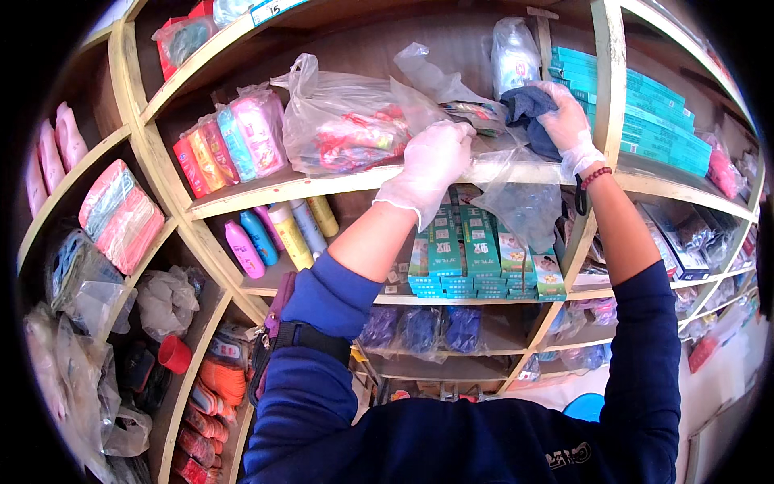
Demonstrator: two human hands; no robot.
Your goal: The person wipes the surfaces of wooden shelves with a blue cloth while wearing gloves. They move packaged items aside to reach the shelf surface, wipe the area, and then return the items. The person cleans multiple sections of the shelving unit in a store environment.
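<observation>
My left hand (434,166), in a clear plastic glove, is closed at the edge of a clear plastic bag (508,175) that hangs over the shelf front. My gloved right hand (565,121) grips a dark blue cloth (529,115) on the same shelf. Between the hands lie colourful flat packets (474,115) in plastic. Left of them sits a translucent bag (351,121) with red and white packages inside. A plastic-wrapped bottle (516,57) stands behind the cloth.
Pale wooden uprights and a shelf edge (290,192) frame the area. Teal boxes (659,121) are stacked at right, green boxes (478,242) below. Wrapped colourful packs (260,133) and bottles (243,248) stand at left. A purple pouch (275,327) is on the left upper arm.
</observation>
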